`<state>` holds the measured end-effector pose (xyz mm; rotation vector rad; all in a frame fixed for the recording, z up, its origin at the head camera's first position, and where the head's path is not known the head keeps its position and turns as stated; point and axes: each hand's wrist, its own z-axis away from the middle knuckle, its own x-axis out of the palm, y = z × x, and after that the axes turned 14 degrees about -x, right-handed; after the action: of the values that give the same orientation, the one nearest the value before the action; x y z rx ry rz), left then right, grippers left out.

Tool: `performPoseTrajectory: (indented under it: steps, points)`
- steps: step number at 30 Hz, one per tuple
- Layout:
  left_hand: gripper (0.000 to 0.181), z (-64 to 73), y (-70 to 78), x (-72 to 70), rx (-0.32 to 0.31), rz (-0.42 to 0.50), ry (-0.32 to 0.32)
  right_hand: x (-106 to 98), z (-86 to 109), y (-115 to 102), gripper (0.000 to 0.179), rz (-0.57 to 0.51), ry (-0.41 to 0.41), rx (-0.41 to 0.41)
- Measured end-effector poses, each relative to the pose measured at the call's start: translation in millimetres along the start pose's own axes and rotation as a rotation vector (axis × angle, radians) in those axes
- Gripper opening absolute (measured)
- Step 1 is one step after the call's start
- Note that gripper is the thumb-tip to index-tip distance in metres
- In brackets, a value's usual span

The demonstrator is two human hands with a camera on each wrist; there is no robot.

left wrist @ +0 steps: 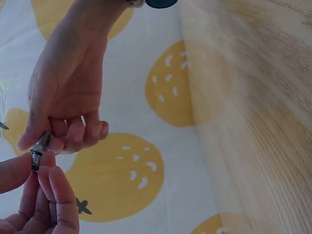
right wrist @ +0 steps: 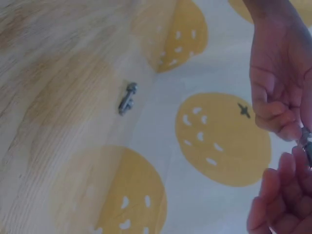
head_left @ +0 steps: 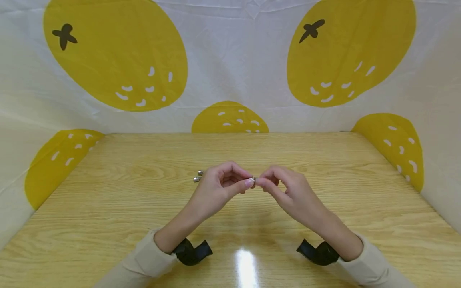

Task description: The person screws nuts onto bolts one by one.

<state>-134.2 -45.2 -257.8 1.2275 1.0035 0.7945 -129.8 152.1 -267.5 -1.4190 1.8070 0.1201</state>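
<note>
Both hands meet in the middle, above the wooden table, on one small metal bolt (left wrist: 44,140) with a wider collar, like a nut or washer, partway along it. In the head view, my left hand (head_left: 218,188) pinches one end between thumb and fingers. My right hand (head_left: 291,190) pinches the other end from the right with thumb and forefinger. The left wrist view shows the thread near the right hand's fingers and a shiny, smoother end in the left hand. Fingertips hide part of the bolt in every view.
Two more metal bolts (right wrist: 127,98) lie close together on the table (head_left: 126,208), just left of the left hand in the head view. A white cloth (head_left: 237,52) with yellow fruit prints encloses the back and sides. Black wrist straps (head_left: 192,253) sit at both cuffs.
</note>
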Motion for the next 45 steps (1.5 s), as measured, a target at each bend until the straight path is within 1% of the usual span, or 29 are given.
performPoseTrajectory:
  steps: [2,6,8,9,11,13,14,16,17,20,23,26,29,31,33,34,36,37,40,42,43,44,45]
  points:
    - [0.015,0.0,0.3,0.2,-0.002,0.0,0.0,-0.7,0.2,-0.3,0.007,-0.007,-0.003,0.017]
    - [0.014,-0.1,0.4,0.6,-0.007,-0.004,-0.001,-0.2,-0.9,0.4,0.019,-0.011,-0.009,-0.062]
    - [0.014,-0.1,0.2,0.5,-0.009,-0.004,-0.001,0.4,-0.8,0.7,0.007,-0.009,-0.011,-0.08]
    - [0.014,-0.2,0.1,0.5,-0.009,-0.002,-0.003,0.2,-0.5,0.4,0.002,-0.003,-0.016,-0.061]
    - [0.015,-0.2,0.1,0.5,-0.008,0.001,-0.005,-1.0,0.1,-0.4,0.006,0.005,-0.034,0.001]
    - [0.015,0.0,0.4,0.6,-0.008,0.001,-0.004,-1.8,0.0,-0.7,0.007,-0.005,-0.041,0.021]
    - [0.014,0.1,0.6,0.7,-0.005,0.0,-0.003,-2.1,-0.3,-1.0,0.01,-0.009,-0.039,0.01]
    - [0.014,-0.2,0.1,0.9,0.002,-0.004,-0.002,-2.0,-0.8,-0.8,0.018,-0.004,-0.026,-0.044]
    - [0.014,-0.1,-0.4,1.0,0.007,-0.007,-0.002,-1.8,-0.9,-0.7,0.019,-0.005,-0.017,-0.073]
    - [0.015,-0.5,-2.3,1.9,0.021,-0.018,-0.016,-1.1,-1.1,-0.1,0.008,0.004,0.004,-0.137]
    - [0.016,-0.4,-3.9,2.9,0.024,-0.034,-0.013,-1.6,-1.2,0.0,0.005,0.008,-0.005,-0.139]
    - [0.015,-0.3,-3.9,2.9,0.019,-0.035,0.009,-2.7,-1.5,-0.3,0.015,0.011,-0.026,-0.163]
    - [0.014,-0.2,-3.1,2.3,0.02,-0.023,0.014,-2.8,-1.6,-0.5,0.02,0.025,-0.024,-0.196]
    - [0.013,0.0,-2.3,2.6,0.024,-0.019,0.006,-2.2,-1.1,-0.5,0.016,0.051,-0.019,-0.213]
    - [0.014,-0.3,-2.4,3.2,0.031,-0.017,-0.003,-1.0,-0.2,-0.1,0.009,0.066,-0.016,-0.213]
    - [0.013,-0.4,-2.6,3.5,0.034,-0.018,-0.004,-0.2,0.4,0.1,0.008,0.071,-0.019,-0.208]
    - [0.013,-0.6,-3.0,4.3,0.041,-0.02,-0.003,1.6,1.3,0.1,0.013,0.069,-0.028,-0.183]
    - [0.013,-0.6,-3.1,4.8,0.046,-0.022,-0.003,2.6,1.6,-0.1,0.016,0.057,-0.034,-0.157]
    - [0.012,-0.9,-3.6,6.0,0.056,-0.036,-0.001,3.8,1.8,-2.0,0.026,0.004,-0.063,-0.024]
    - [0.012,-1.4,-4.1,6.3,0.061,-0.046,0.001,2.6,1.4,-4.0,0.025,-0.019,-0.085,0.058]
    - [0.013,-1.7,-4.4,6.1,0.061,-0.05,0.003,1.8,1.0,-4.6,0.022,-0.02,-0.095,0.08]
    - [0.013,-1.8,-4.8,5.7,0.055,-0.052,0.005,0.9,0.6,-5.0,0.019,-0.016,-0.104,0.084]
    - [0.013,-1.9,-5.1,5.2,0.051,-0.051,0.006,0.4,0.1,-5.1,0.015,-0.007,-0.107,0.059]
